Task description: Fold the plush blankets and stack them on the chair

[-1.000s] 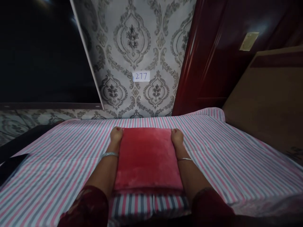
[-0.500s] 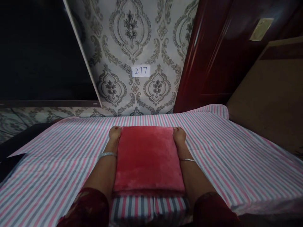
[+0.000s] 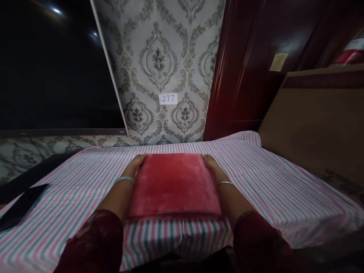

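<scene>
A red plush cloth (image 3: 174,184), folded into a flat square, lies on the striped tablecloth close to its front edge. At the cloth's far left corner is my left hand (image 3: 137,163), its fingers closed on the edge. My right hand (image 3: 210,162) grips the far right corner in the same way. Both forearms run along the sides of the cloth, with a bracelet on each wrist. The undersides of the fingers are hidden.
The striped tablecloth (image 3: 244,178) covers the table and hangs over the front. A dark screen (image 3: 57,76) is at the left. A patterned wall bears a paper label (image 3: 168,99) reading 277. A large cardboard box (image 3: 318,117) stands right, before a dark red door (image 3: 241,76).
The view has tilted and shifted a little. My fingers have gone from pinched fists at the far corners to lying more along the cloth's side edges. The cloth stays near the front edge.
</scene>
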Available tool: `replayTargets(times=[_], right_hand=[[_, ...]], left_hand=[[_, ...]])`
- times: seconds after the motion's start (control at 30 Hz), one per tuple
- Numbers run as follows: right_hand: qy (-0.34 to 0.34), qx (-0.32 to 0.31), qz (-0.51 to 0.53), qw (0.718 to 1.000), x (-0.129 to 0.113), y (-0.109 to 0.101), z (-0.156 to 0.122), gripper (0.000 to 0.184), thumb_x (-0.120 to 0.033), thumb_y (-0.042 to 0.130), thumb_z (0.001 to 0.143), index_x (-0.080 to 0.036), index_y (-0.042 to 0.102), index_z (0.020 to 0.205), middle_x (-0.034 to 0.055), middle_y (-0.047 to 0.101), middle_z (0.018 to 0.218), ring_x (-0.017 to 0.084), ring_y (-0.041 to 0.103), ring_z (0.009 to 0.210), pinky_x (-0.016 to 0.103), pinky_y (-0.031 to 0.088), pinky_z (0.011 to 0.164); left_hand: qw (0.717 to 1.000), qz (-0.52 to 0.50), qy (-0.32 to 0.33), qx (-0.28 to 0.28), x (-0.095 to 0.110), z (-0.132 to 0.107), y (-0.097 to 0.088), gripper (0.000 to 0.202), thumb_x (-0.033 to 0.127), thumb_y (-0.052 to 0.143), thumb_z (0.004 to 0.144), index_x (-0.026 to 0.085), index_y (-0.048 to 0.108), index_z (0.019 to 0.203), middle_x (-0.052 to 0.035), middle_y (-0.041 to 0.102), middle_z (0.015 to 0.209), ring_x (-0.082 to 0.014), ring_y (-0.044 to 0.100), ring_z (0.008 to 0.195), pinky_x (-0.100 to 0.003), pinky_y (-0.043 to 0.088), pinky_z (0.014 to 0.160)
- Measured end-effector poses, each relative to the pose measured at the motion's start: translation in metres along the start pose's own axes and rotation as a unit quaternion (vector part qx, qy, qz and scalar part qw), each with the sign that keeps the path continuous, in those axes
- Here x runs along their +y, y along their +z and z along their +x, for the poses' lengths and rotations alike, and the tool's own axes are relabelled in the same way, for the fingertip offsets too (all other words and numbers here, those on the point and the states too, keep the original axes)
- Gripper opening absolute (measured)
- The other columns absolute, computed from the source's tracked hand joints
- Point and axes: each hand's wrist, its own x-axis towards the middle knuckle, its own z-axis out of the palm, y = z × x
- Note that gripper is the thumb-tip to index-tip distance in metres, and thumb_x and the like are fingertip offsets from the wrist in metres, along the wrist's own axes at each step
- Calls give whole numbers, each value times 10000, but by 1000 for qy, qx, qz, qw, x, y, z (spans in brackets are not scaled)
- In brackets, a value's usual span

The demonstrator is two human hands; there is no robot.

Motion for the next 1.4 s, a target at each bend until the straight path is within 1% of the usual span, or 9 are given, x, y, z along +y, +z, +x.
replayTargets(times=[0.13, 0.23, 0.33, 0.53, 0.67, 0.77, 1.07, 1.23, 1.4], right_hand=[[-15, -53, 69, 996, 25, -22, -37, 611, -449, 505, 940, -155, 451, 1473, 158, 598, 1394, 252, 632, 1194, 365, 532, 947], [-34, -128, 167, 977, 53, -34, -77, 807, -544, 638, 854, -189, 365, 1525, 146, 665, 1291, 260, 692, 1073, 404, 568, 911], [-73, -197, 251, 945, 74, -42, -120, 961, -593, 754, 748, -239, 338, 1539, 124, 689, 1250, 289, 685, 1090, 452, 554, 961], [-102, -200, 255, 941, 83, -49, -172, 1096, -622, 739, 765, -291, 121, 1608, 130, 571, 1431, 311, 625, 1207, 519, 513, 1015], [-179, -160, 227, 944, 80, -46, -175, 925, -597, 744, 766, -301, 353, 1550, 95, 430, 1560, 312, 440, 1405, 519, 370, 1152], [-203, -120, 193, 953, 83, -44, -173, 831, -616, 732, 762, -283, 481, 1482, 89, 436, 1557, 312, 395, 1437, 525, 310, 1185], [-219, -105, 170, 955, 102, -39, -184, 881, -686, 630, 820, -293, 347, 1556, 49, 317, 1623, 260, 266, 1502, 470, 226, 1224], [-212, -141, 167, 953, 105, -44, -193, 815, -579, 673, 822, -273, 407, 1529, 59, 328, 1617, 266, 258, 1505, 465, 214, 1226], [-258, -133, 121, 949, 110, -42, -194, 809, -368, 669, 748, -247, 433, 1513, 66, 408, 1577, 291, 345, 1464, 447, 310, 1185]], left_hand=[[996, -57, -26, -59, -11, -40, -27, 332, 412, 629, 897, 137, 646, 1083, -58, 716, 838, -174, 689, 687, -287, 552, 634], [992, -85, -30, -86, -30, -80, -43, 572, 413, 729, 817, 173, 548, 1304, -71, 736, 921, -188, 713, 759, -280, 559, 660], [985, -110, -16, -131, -51, -122, -56, 871, 491, 817, 712, 209, 440, 1445, -105, 742, 1070, -243, 727, 927, -314, 581, 752], [979, -95, 41, -175, -72, -175, -67, 1107, 573, 800, 696, 292, 206, 1586, -113, 654, 1344, -294, 634, 1215, -378, 531, 999], [972, -120, 87, -185, -65, -184, -65, 1123, 553, 802, 682, 308, 192, 1593, -97, 610, 1414, -312, 586, 1279, -391, 517, 1022], [973, -131, 99, -163, -66, -187, -60, 1160, 575, 801, 651, 283, 195, 1595, -101, 616, 1406, -325, 580, 1284, -415, 511, 1034], [974, -171, 97, -109, -102, -185, -44, 1029, 577, 726, 735, 315, 216, 1590, -71, 400, 1588, -299, 429, 1422, -396, 431, 1125], [972, -100, 176, -115, -104, -189, -55, 837, 474, 751, 723, 315, 455, 1490, -28, 374, 1607, -294, 252, 1510, -410, 275, 1216], [975, -35, 198, -95, -98, -191, -60, 685, 366, 702, 683, 292, 576, 1352, -56, 505, 1513, -323, 474, 1382, -413, 397, 1140]])
